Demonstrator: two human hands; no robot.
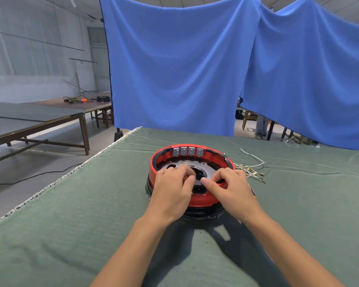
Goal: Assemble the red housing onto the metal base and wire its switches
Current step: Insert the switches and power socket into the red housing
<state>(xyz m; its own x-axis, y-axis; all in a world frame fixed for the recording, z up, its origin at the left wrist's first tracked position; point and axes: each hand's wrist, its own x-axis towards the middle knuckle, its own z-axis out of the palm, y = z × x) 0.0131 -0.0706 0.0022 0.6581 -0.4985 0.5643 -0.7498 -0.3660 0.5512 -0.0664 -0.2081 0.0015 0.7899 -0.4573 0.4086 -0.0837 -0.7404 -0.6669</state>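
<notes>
Here we have the red housing (192,175) mid-counter on its metal base (187,165); our left hand (172,189) and right hand (229,188) curl fingers inside, probably seating something; whether they hold anything, we cannot tell.

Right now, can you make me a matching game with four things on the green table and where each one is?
Things:
1. red housing
2. grey switches
3. loose wires
4. hands (left, right)

Places:
A. lying on the cloth to the right of the ring
B. in a row on the far inside wall of the ring
C. reaching into the middle of the ring from the near side
D. sitting on top of the dark base in the middle of the table

Pairs: 1-D, 2-B, 3-A, 4-C
</notes>
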